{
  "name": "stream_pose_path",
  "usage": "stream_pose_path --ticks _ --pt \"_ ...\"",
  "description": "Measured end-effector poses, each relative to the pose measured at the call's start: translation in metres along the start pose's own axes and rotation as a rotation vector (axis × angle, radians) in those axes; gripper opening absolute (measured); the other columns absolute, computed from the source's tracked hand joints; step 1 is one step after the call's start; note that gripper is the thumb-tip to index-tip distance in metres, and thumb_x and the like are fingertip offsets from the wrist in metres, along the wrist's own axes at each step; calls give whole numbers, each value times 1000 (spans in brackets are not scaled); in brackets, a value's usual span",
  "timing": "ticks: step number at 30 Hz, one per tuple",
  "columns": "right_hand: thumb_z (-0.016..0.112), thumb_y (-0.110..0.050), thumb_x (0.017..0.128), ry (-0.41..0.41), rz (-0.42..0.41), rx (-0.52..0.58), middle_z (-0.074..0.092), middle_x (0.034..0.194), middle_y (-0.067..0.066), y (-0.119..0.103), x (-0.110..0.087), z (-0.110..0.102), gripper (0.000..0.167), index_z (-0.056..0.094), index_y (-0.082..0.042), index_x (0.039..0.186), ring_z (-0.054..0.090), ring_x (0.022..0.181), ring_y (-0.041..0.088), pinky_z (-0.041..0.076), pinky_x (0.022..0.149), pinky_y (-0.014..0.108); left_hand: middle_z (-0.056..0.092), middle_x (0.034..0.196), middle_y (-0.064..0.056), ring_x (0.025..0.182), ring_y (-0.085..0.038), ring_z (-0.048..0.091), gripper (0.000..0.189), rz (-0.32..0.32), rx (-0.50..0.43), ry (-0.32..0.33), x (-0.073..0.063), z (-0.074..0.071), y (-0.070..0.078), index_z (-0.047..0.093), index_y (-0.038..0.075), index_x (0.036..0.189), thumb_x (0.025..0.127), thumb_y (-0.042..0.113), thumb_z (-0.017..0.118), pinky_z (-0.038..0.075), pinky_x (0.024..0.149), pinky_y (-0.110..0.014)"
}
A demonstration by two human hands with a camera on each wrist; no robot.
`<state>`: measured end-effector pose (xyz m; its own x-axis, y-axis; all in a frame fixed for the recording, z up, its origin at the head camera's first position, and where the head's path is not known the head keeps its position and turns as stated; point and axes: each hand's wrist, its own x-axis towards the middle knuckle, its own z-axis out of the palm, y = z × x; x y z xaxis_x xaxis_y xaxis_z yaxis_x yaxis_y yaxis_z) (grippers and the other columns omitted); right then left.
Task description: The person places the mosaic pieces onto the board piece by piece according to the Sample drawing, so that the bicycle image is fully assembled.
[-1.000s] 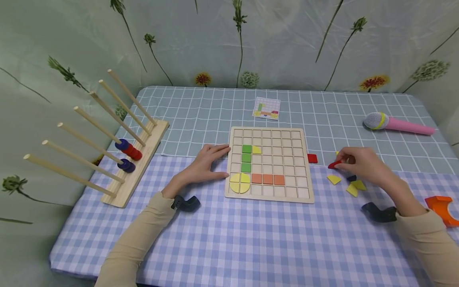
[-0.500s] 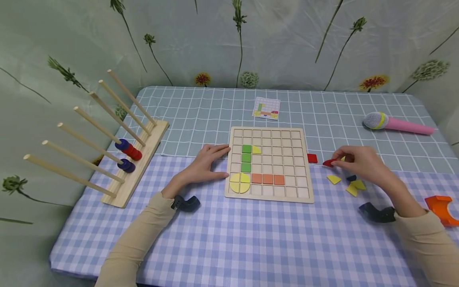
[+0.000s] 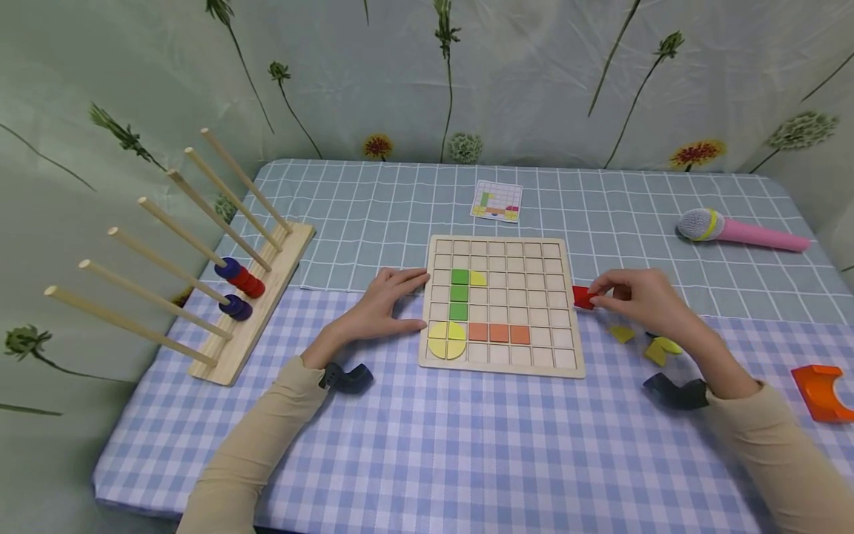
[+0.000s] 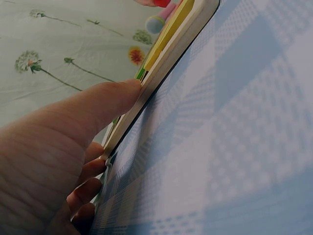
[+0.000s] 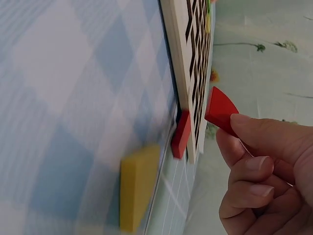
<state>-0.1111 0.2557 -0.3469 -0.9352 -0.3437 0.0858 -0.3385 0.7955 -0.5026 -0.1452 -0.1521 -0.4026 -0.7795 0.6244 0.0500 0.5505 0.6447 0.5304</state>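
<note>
A wooden grid board [image 3: 502, 370] lies flat mid-table, bearing green squares [image 3: 458, 294], orange squares [image 3: 499, 334] and yellow quarter-circle tiles [image 3: 447, 340]. Along its left edge rests my left hand [image 3: 379, 313], thumb and fingertips touching the rim. My right hand [image 3: 643, 298] pinches a red quarter-circle tile [image 5: 221, 109] between thumb and finger, raised off the cloth beyond the board's right side. Just below that tile, a red square [image 5: 181, 136] lies against the board's right edge. Loose yellow quarter-circle tiles [image 3: 621, 334] lie under and beside the right wrist; a dark piece there is mostly hidden.
A small printed pattern card [image 3: 497, 201] lies behind the board. At the left stands a wooden peg rack [image 3: 267, 278] with red and purple beads. A pink toy microphone [image 3: 743, 231] lies at the back right, an orange arch block [image 3: 815, 391] at the right edge.
My right hand has carried the red quarter-circle tile leftward, from among the loose tiles to the red square by the board. The left hand has stayed in place.
</note>
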Motion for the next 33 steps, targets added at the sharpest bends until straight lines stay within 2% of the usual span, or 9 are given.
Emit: stream_pose_path --ticks 7,13,18,33 --pt "70 -9 82 -70 5 74 60 70 2 -9 9 10 6 70 -7 87 39 56 1 34 51 19 35 151 -6 121 -26 35 79 10 -2 5 -1 0 0 35 13 146 80 38 71 30 98 -46" --pt "70 -9 82 -97 -9 107 65 74 2 -15 14 17 6 71 -8 87 44 60 1 38 55 18 35 151 -7 121 -27 35 79 8 -3 3 -1 -1 1 35 13 146 80 38 71 30 99 -47" --pt "71 -10 82 -129 -23 143 64 72 1 -19 18 24 5 71 -9 86 42 58 1 36 53 18 35 151 -7 121 -27 35 80 5 -3 8 -1 -1 2 36 12 145 79 37 72 30 99 -47" --pt "69 -10 83 -219 5 117 64 71 1 -28 30 32 6 71 -9 89 40 56 6 33 54 20 34 152 -6 123 -26 34 79 -8 -7 -6 0 -2 2 35 14 146 80 39 70 29 100 -47"
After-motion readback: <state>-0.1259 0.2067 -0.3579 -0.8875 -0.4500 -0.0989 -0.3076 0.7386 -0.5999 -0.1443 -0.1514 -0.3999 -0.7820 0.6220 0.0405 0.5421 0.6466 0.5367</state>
